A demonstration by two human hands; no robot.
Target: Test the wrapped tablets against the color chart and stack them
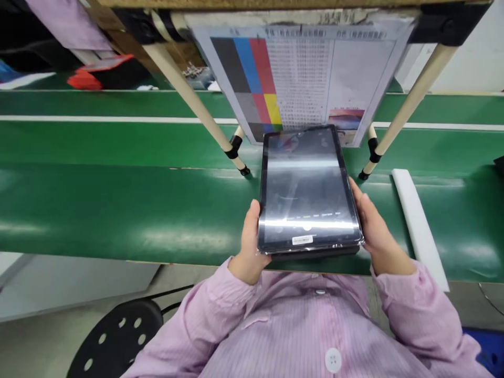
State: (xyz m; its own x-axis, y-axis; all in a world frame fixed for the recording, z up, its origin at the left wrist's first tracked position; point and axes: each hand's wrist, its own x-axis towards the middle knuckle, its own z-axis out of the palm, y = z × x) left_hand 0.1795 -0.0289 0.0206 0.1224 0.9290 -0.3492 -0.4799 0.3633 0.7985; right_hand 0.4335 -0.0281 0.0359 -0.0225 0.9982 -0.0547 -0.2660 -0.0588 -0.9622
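Note:
A tablet (305, 184) with a dark, glossy screen is tilted up between my two hands, a small white barcode label near its lower edge. My left hand (250, 244) grips its left side near the bottom corner, thumb along the edge. On the opposite side my right hand (376, 231) is closed around the lower right edge. Clear film seems to cover the tablet, and lights reflect across it. Something flat and black (315, 254) shows just beneath its near edge. Behind the tablet hangs a printed sheet (301, 68) with color blocks and text; the tablet's top overlaps its lower part.
A pipe stand with a left leg (197, 107) and a right leg (409, 107) stands on the green bench (118, 210). A white foam strip (419, 226) lies at right. Below left is a black stool (118, 336). A red-and-black item (106, 73) lies at the far left.

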